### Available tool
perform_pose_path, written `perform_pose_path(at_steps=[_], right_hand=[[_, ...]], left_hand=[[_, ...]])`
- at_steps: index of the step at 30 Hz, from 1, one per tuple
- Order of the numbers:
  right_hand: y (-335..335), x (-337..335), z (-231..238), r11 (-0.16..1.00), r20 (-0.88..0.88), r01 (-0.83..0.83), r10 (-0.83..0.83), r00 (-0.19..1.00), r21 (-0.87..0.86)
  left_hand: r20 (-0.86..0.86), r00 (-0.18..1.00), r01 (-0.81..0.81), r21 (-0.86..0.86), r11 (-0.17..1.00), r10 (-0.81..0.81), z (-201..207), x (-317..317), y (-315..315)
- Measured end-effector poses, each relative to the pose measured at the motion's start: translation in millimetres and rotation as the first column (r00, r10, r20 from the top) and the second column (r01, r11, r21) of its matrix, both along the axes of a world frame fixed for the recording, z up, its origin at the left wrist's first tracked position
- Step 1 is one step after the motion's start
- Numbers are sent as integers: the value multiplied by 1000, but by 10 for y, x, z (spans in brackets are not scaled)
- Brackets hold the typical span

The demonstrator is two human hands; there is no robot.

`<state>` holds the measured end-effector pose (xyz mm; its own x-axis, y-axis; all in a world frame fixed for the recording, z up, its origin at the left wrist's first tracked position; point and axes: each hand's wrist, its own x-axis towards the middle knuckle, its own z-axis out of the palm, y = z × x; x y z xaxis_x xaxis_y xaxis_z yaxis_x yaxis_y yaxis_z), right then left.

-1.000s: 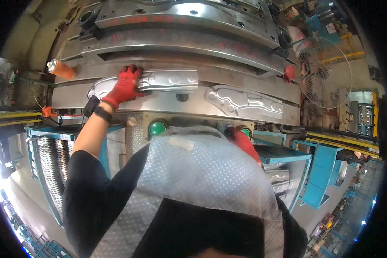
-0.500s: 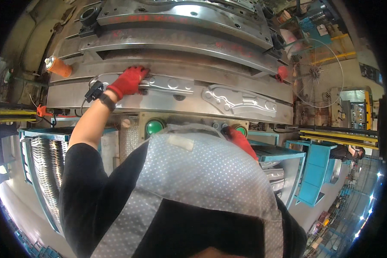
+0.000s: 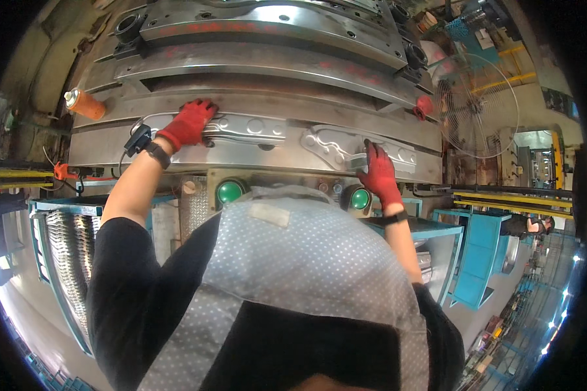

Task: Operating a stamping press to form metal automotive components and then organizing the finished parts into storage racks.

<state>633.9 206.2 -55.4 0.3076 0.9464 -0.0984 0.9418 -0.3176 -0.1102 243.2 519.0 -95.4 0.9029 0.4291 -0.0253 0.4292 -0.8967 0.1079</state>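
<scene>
Two pressed sheet-metal parts lie side by side on the steel press bed (image 3: 209,156). My left hand (image 3: 188,125), in a red glove, spans the left metal part (image 3: 254,129), fingers over its far edge and thumb at its near edge. At the right metal part (image 3: 332,146), my right hand (image 3: 379,171), also red-gloved, reaches over the near edge. Its dark-tipped fingers are stretched out and touch or hover just above the part; contact is hard to tell. Part of each piece is hidden under my gloves.
Beyond the bed rises a heavy steel die (image 3: 274,32). An orange spray can (image 3: 86,104) stands at left, a wire-cage fan (image 3: 477,107) at right. Two green buttons (image 3: 229,191) face me. Blue racks with stacked metal parts (image 3: 65,260) flank me; another person (image 3: 535,226) is far right.
My right hand has moved from beside the right green button up and forward to the right metal part. My left hand stays on the left part. The view has shifted slightly.
</scene>
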Motion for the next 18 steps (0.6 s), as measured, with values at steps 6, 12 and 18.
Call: perform_pose_path(at_steps=[6,12,18], right_hand=[[-110,-117,-392,992,110,17,-3,994,-128],[122,273,-129,995,104,-34,44,994,-95],[182,471,-397,979,131,-148,166,977,-142]], left_hand=[[91,993,-88,108,990,78,272,287,-457],[310,918,129,-824,552,249,155,848,-1394],[-195,793,258,-750,-608,577,-115,1594,-1677]])
